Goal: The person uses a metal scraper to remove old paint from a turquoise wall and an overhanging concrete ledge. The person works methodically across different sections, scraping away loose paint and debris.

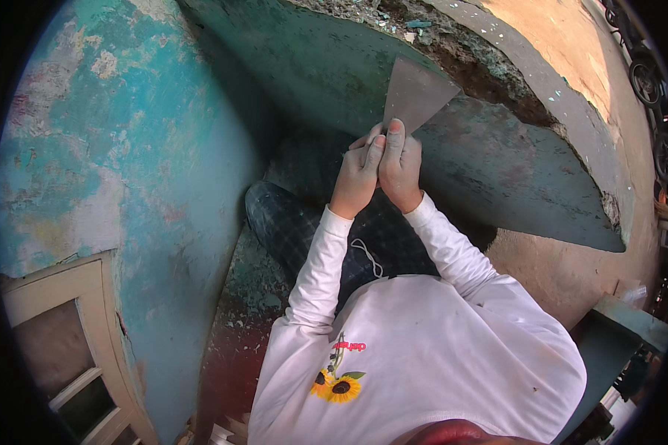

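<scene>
A putty knife with a wide, flat metal blade (417,94) points away from me, its blade close to the weathered, green-painted wall. My left hand (360,169) and my right hand (401,167) are together around its handle, which they mostly hide. Both thumbs lie on top, near the base of the blade. Pale dust coats my fingers. Past the blade's far corner runs the broken, crumbling edge (467,61) of the masonry. Whether the blade touches the wall, I cannot tell.
A wall with peeling turquoise paint (161,150) rises at left, with a cream window frame (106,311) below. Paint chips lie on the broken ledge at top. My knee (273,208) is close to the left wall. Motorcycles (646,83) stand at far right, above a green ledge (634,322).
</scene>
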Demonstrator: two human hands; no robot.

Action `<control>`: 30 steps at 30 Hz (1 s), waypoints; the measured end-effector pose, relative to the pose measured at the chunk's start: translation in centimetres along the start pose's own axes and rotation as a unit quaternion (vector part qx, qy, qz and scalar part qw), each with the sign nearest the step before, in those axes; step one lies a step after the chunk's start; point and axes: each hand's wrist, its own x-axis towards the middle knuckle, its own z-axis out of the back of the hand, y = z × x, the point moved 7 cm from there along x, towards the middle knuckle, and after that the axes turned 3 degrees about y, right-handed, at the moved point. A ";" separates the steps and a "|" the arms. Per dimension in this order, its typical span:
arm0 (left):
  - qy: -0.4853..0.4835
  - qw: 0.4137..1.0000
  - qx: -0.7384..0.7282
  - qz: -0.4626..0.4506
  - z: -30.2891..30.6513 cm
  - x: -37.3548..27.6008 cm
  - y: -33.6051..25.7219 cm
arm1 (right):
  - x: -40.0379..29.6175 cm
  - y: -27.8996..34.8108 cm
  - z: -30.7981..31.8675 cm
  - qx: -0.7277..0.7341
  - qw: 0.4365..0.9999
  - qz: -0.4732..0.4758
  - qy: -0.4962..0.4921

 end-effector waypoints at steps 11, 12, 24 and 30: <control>-0.047 0.999 -0.001 -0.016 3.3 -0.8 -0.7 | 0.1 0.6 -2.7 -0.006 0.998 0.057 -0.008; -0.028 0.999 -0.026 0.021 3.5 -0.9 -0.1 | 0.0 0.4 -3.2 0.025 0.999 0.045 -0.005; -0.087 0.980 -0.176 0.044 0.4 -6.7 4.0 | -1.1 -2.6 -3.5 0.072 0.995 -0.019 0.072; -0.103 0.973 -0.201 0.051 3.2 -6.1 5.1 | -1.7 -5.3 -4.9 0.092 0.992 -0.041 0.070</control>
